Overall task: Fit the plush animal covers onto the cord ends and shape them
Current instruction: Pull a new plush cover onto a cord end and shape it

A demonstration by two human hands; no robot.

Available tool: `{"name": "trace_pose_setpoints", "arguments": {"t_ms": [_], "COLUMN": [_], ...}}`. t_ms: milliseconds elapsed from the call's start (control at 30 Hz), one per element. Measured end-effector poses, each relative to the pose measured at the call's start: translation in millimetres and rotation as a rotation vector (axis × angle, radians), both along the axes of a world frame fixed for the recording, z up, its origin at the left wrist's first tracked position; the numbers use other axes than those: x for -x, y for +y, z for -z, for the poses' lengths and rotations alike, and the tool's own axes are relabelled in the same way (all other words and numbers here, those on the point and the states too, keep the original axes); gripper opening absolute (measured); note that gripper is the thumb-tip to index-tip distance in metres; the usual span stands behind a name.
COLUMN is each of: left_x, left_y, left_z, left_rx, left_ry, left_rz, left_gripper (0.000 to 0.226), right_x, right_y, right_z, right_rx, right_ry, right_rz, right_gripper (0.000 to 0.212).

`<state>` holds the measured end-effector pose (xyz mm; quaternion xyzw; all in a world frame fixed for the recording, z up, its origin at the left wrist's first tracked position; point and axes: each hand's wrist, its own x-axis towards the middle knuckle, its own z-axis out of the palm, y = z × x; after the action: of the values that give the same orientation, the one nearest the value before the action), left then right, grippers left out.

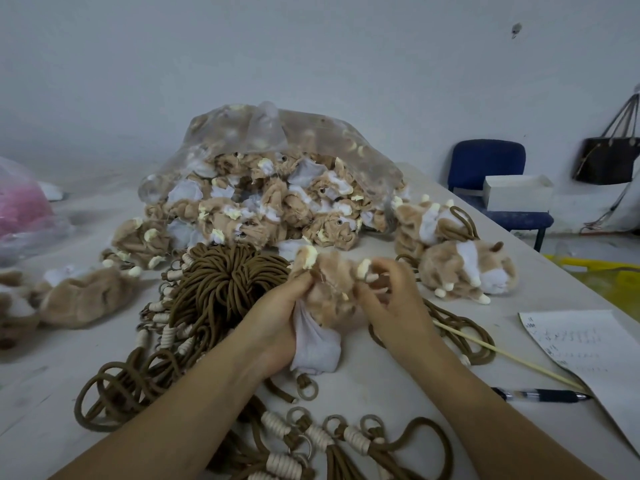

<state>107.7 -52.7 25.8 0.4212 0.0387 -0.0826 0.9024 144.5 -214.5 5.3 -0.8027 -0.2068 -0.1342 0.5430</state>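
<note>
A tan and white plush cover (330, 289) is held above the table's middle between both hands. My left hand (277, 323) grips its left side and white lower part. My right hand (391, 299) pinches its right side near a cream foot. Below the cover a brown cord end with a ring (306, 388) sticks out. A big bundle of brown cords (221, 285) lies just left of my hands. Two shaped plush animals (464, 268) lie at the right. A clear bag of unfitted covers (277, 195) sits behind.
More cord ends with cream wrapping and rings (325, 438) lie near the front edge. A thin wooden stick (502, 355), a pen (540, 395) and a paper sheet (588, 344) lie at the right. Loose covers (79, 296) sit left. A blue chair (485, 168) stands beyond the table.
</note>
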Motion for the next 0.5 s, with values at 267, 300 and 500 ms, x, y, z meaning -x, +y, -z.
{"name": "trace_pose_setpoints", "arguments": {"t_ms": [267, 300, 500], "left_x": [1.3, 1.0, 2.4], "left_y": [2.7, 2.4, -4.6], "left_z": [-5.7, -5.9, -5.1], "left_rx": [-0.009, -0.007, -0.274], "left_ry": [0.018, 0.014, -0.054], "left_rz": [-0.045, -0.041, -0.143], "left_gripper": [0.041, 0.041, 0.02], "right_x": [10.2, 9.9, 15.1], "right_y": [11.3, 11.1, 11.9], "right_z": [-8.0, -8.1, -6.9], "right_rx": [0.278, 0.31, 0.51], "right_ry": [-0.452, -0.445, -0.502], "right_rz": [0.008, 0.025, 0.039], "right_gripper": [0.017, 0.018, 0.024]}}
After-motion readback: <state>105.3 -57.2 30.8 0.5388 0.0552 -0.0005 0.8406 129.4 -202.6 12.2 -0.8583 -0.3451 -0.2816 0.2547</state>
